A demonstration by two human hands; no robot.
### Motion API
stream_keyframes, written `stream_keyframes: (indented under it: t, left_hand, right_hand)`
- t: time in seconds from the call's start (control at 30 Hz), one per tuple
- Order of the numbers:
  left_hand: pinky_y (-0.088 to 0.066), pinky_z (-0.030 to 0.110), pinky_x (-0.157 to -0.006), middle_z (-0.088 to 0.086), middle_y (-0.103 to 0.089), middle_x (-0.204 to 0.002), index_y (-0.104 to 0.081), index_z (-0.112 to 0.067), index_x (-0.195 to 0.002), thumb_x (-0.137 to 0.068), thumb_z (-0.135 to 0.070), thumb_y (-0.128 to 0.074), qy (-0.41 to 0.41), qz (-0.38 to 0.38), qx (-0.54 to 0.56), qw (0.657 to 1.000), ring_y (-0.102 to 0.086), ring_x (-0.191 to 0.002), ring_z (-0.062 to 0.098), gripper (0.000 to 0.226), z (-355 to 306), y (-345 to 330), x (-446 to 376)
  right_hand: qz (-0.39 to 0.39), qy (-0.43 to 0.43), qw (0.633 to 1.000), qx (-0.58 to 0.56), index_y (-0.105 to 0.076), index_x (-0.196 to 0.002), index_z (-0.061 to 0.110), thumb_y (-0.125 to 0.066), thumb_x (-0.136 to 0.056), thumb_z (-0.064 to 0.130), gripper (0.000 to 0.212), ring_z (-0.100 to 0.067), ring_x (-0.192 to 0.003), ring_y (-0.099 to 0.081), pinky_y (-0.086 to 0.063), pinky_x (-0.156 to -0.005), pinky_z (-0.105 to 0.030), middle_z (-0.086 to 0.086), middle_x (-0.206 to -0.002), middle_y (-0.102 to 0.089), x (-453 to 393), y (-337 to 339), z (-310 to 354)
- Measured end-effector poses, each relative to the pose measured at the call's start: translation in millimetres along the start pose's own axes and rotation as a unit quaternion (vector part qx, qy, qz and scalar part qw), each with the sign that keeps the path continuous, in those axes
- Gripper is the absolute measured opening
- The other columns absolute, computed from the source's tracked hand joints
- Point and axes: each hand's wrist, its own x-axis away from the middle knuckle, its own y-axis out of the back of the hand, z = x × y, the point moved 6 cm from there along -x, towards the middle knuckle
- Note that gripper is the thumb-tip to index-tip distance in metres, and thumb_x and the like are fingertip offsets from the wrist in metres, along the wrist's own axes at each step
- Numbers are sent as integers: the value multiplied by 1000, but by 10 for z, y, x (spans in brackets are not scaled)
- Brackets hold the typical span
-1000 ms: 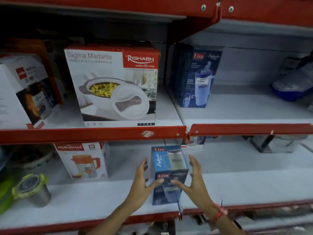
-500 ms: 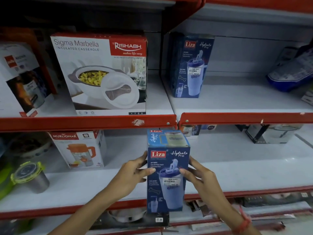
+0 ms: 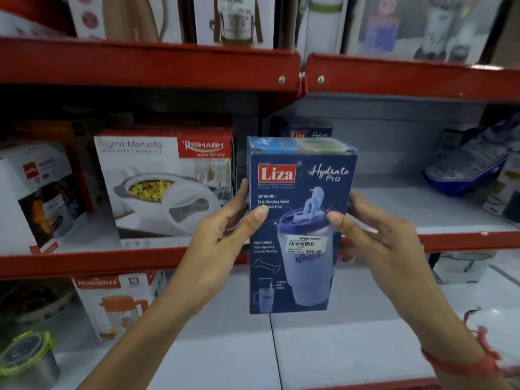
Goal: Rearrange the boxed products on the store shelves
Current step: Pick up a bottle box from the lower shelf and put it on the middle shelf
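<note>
I hold a tall blue Liza Hydrate Pro box [image 3: 298, 266] upright in the air in front of the middle shelf. My left hand [image 3: 222, 235] grips its left side, thumb on the front. My right hand [image 3: 377, 240] grips its right side, thumb on the front. Behind the held box, a second blue Liza box [image 3: 306, 132] stands on the middle shelf [image 3: 439, 209], mostly hidden. The lower shelf [image 3: 337, 353] lies below the box.
A white Rishabh casserole box [image 3: 163, 187] stands left of the held box, with another white box [image 3: 39, 198] further left. A blue-and-white packet [image 3: 470, 170] lies at the right. Below left are a jug box [image 3: 118, 302] and a green-lidded steel container [image 3: 28, 358]. Several boxes fill the top shelf.
Both hands closed on the Liza box on the lower shelf and lifted it up to the level of the middle shelf. The view has tilted upward.
</note>
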Motion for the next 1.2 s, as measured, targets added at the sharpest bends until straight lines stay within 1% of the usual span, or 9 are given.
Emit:
stream_keyframes:
  t: [0.07,0.23,0.43,0.57,0.77,0.9,1.0,1.07,1.2]
  left_hand:
    - [-50,5,-60,-36,-71,-92,-53,-45,-122,-84,-37,-53,-20,-7,-4,1000,-67,-90,-12,39,-151,16,-67]
    - [-54,10,-62,-28,-70,-106,-50,-42,-132,-79,-44,-52,-40,-23,-9,999,-67,-96,-7,53,-304,10,-105]
    - [-52,7,-59,-33,-68,-104,-49,-40,-132,-78,-41,-52,-42,-20,-5,999,-66,-91,-13,54,-326,-63,-50]
    - [-54,11,-60,-33,-69,-101,-46,-42,-133,-82,-39,-52,-44,-17,-3,999,-66,-92,-12,52,-329,-151,-135]
    - [-58,28,-86,-19,-63,-116,-27,-43,-142,-87,-36,-56,-56,13,-44,997,-66,-98,-2,63,-146,-459,-745]
    - [-52,41,-99,-17,-55,-124,-19,-35,-147,-88,-23,-62,-53,26,-88,994,-59,-108,6,75,105,-592,-1101]
    - [-51,42,-100,-11,-56,-129,-19,-32,-148,-88,-26,-62,-54,11,-119,991,-58,-111,11,75,216,-576,-1281]
    - [-51,43,-99,-4,-58,-134,-22,-32,-148,-88,-27,-62,-49,2,-130,990,-59,-115,15,72,272,-560,-1374]
    - [-53,49,-95,7,-60,-132,-33,-27,-144,-89,-23,-62,-13,11,-124,992,-61,-116,25,62,456,-551,-1467]
  right_hand:
    - [-6,14,1000,-12,-59,-132,23,-63,-85,20,48,-5,-101,-71,-62,-79,-30,17,-120,-71,-84,60,141]
    - [-26,19,998,-45,-63,-128,22,-65,-83,15,46,-1,-91,-73,-61,-67,-21,17,-114,-74,-91,134,253]
    - [-24,8,999,-37,-64,-127,24,-65,-81,19,46,-10,-98,-73,-64,-74,-33,16,-112,-75,-60,189,236]
    - [-25,24,999,-39,-64,-126,27,-64,-83,18,44,-9,-99,-73,-63,-74,-31,16,-115,-74,-114,255,223]
    - [-46,48,998,7,-56,-135,25,-59,-92,15,44,6,-96,-69,-60,-73,-18,30,-113,-69,-676,496,-82]
    - [-51,41,997,29,-53,-137,23,-57,-95,12,43,12,-91,-67,-57,-68,-12,11,-115,-70,-988,568,-455]
    - [-65,35,997,34,-50,-138,24,-56,-96,13,44,14,-88,-67,-60,-74,-17,6,-117,-67,-1173,568,-639]
    - [-63,36,996,45,-51,-138,25,-56,-96,16,43,9,-91,-68,-60,-75,-16,4,-117,-67,-1271,557,-708]
    - [-66,12,996,51,-49,-139,18,-55,-96,17,44,-21,-109,-62,-57,-65,-11,-2,-119,-64,-1325,509,-921]
